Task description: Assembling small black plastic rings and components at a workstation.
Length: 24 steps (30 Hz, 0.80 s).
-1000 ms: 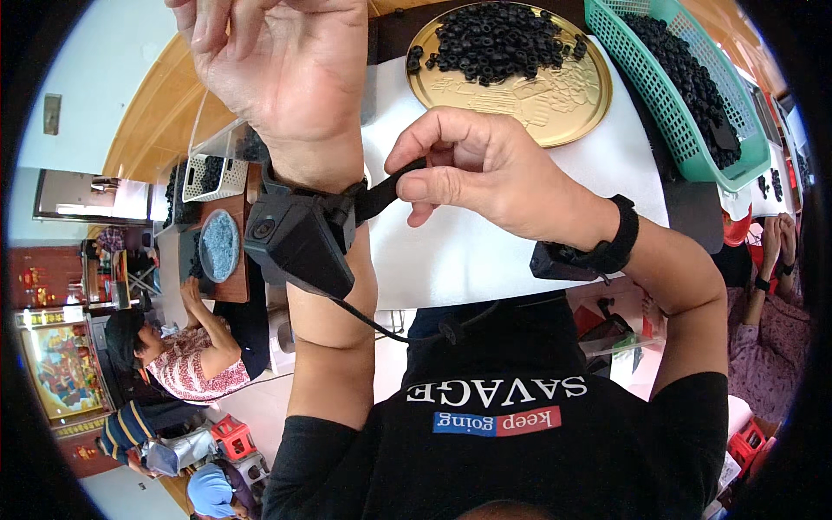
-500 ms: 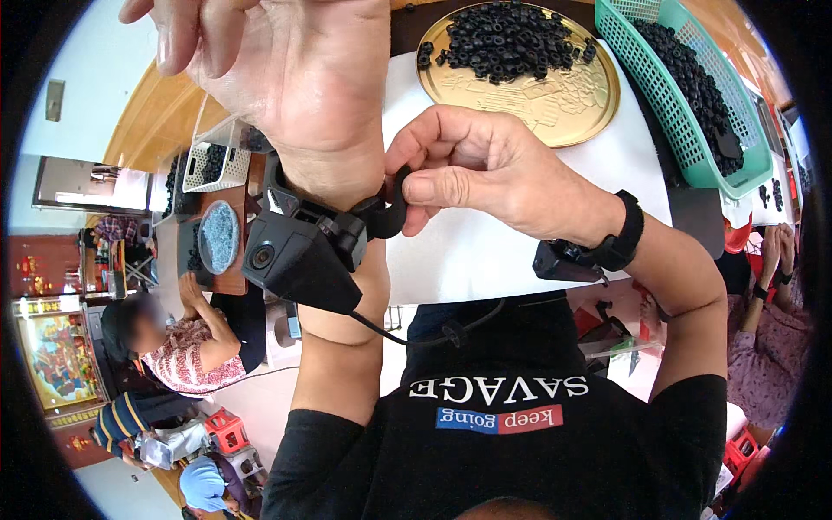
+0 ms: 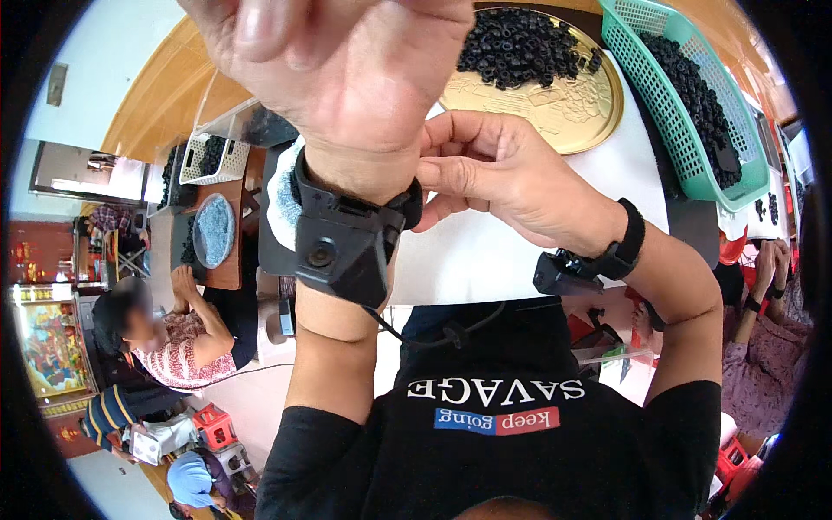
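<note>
From the head view I log the left hand (image 3: pixel 347 78) raised close to the camera, palm side toward me, fingers loosely curled and gripping nothing. A black wrist-mounted camera unit (image 3: pixel 340 251) sits on the inner left wrist, fastened by a black strap (image 3: pixel 407 204); a thin cable (image 3: pixel 433 334) hangs from the unit toward the chest.

The right hand (image 3: pixel 511 178) is at the left wrist, thumb and fingertips pinched on the strap's end just beside the unit. A second black unit (image 3: pixel 563 273) is strapped on the right wrist.

Containers, as I read them:
- Gold round tray (image 3: pixel 563 108) on the white table (image 3: pixel 485 260), beyond the hands. It holds a heap of small black rings (image 3: pixel 520 39) in its far half; the near half is bare.
- Green mesh basket (image 3: pixel 693 156), just right of the tray, its near edge touching or nearly touching it. It is filled along its length with the same black rings.
- White lattice basket (image 3: pixel 212 156), on a separate table at left, holds dark pieces; I cannot tell their kind.
- A round grey dish (image 3: pixel 215 230) lies near that basket, in front of a seated person (image 3: pixel 178 334).
</note>
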Each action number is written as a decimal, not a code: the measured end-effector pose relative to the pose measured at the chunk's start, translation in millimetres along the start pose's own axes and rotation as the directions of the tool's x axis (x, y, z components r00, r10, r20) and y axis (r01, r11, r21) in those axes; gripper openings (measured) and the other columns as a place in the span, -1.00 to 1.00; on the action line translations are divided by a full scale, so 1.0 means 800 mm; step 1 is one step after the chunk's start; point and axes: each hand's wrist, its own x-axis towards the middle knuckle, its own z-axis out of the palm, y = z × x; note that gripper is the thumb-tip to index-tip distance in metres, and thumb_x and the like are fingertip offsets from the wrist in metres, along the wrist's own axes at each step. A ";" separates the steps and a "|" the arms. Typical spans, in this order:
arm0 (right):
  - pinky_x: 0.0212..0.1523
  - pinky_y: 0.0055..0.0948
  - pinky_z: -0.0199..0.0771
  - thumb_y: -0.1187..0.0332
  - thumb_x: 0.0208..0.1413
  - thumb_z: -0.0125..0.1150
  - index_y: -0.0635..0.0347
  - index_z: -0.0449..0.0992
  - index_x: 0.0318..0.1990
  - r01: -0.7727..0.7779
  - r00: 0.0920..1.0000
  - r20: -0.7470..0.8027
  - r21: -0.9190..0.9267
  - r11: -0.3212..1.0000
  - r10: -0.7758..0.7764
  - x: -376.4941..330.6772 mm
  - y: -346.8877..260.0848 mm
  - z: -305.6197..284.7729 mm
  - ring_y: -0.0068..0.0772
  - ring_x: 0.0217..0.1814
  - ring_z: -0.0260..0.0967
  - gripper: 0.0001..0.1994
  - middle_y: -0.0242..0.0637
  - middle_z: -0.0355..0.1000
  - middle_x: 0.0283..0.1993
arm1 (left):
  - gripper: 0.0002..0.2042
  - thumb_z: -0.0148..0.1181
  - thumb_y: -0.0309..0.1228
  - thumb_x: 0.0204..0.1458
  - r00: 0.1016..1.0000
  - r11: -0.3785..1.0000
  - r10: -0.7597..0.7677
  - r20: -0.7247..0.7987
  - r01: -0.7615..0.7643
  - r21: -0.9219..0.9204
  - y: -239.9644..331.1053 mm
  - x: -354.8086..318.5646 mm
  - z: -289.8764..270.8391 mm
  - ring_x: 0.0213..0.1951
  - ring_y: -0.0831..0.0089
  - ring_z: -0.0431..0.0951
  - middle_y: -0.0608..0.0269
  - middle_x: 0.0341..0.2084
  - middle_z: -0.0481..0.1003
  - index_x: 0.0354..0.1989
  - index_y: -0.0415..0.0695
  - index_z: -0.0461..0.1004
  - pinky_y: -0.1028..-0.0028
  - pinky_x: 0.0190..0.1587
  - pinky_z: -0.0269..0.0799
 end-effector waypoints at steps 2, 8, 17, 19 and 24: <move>-0.17 -0.48 0.62 0.36 0.18 0.16 0.35 0.40 0.00 -0.068 0.996 -0.050 0.048 0.997 0.071 0.000 0.000 -0.001 -0.46 -0.18 0.48 -0.70 -0.24 0.47 -0.20 | -0.72 0.12 -0.39 0.12 0.999 0.997 -0.051 0.005 0.051 0.061 -0.013 -0.001 0.008 -0.58 0.61 0.45 0.15 -0.41 0.54 -0.07 -0.33 0.41 0.65 -0.62 0.29; -0.06 -0.52 0.48 0.13 0.18 0.10 0.24 0.50 -0.18 -0.239 0.781 -0.615 -0.458 0.856 -0.110 -0.081 -0.038 0.010 -0.45 -0.14 0.45 -0.68 -0.34 0.48 -0.28 | -0.73 0.19 -0.39 0.08 0.980 0.953 -0.196 -0.020 0.195 0.233 -0.031 -0.003 0.023 -0.57 0.63 0.46 0.13 -0.40 0.56 -0.14 -0.35 0.46 0.67 -0.61 0.27; 0.29 -0.29 0.15 0.16 0.28 -0.08 0.35 0.15 0.18 -0.391 0.896 -0.258 -0.077 0.917 0.361 0.012 -0.066 -0.034 -0.23 0.26 0.14 -0.53 -0.11 0.19 0.18 | -0.81 0.10 -0.37 0.12 0.941 0.574 -0.326 -0.090 0.273 0.772 -0.072 -0.016 0.009 -0.53 0.48 0.50 0.23 -0.55 0.52 -0.32 -0.24 0.55 0.54 -0.47 0.35; 0.38 -0.22 0.06 0.18 0.31 -0.12 0.38 0.04 0.30 -0.485 0.874 -0.003 0.058 0.873 0.486 0.021 -0.067 -0.033 -0.17 0.39 0.05 -0.46 -0.04 0.10 0.32 | -0.84 0.13 -0.36 0.04 0.979 0.431 -0.193 0.070 0.020 0.902 -0.090 -0.017 0.020 -0.50 0.25 0.52 0.16 -0.61 0.49 -0.36 -0.19 0.54 0.38 -0.41 0.39; 0.20 -0.36 0.31 0.03 0.22 0.03 0.35 0.30 0.18 -0.076 0.950 0.259 -0.345 0.936 0.173 0.013 -0.044 -0.073 -0.33 0.15 0.33 -0.43 -0.09 0.36 0.13 | -0.81 0.08 -0.38 -0.04 0.898 0.196 -0.422 0.124 -0.043 0.980 -0.116 -0.021 0.048 -0.56 0.12 0.53 0.07 -0.66 0.47 -0.59 -0.23 0.41 0.23 -0.51 0.40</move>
